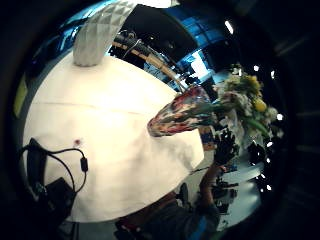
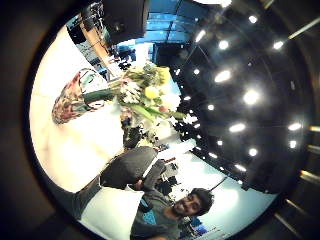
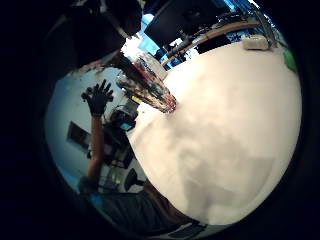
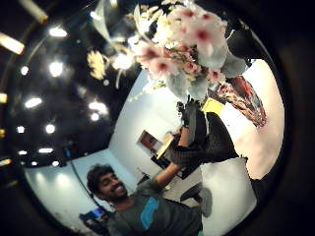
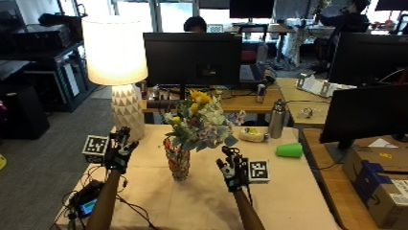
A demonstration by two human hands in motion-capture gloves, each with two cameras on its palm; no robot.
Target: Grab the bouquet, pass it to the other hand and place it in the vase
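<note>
Bouquet in vase, both hands apart, fingers spread.

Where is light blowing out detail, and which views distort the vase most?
Outside view: the lit lamp is washed out; vase and bouquet read clearly. Left little finger side palm view: the white tabletop glares and the vase leans, stretched. Left thumb side palm view: ceiling lights flare.
</note>
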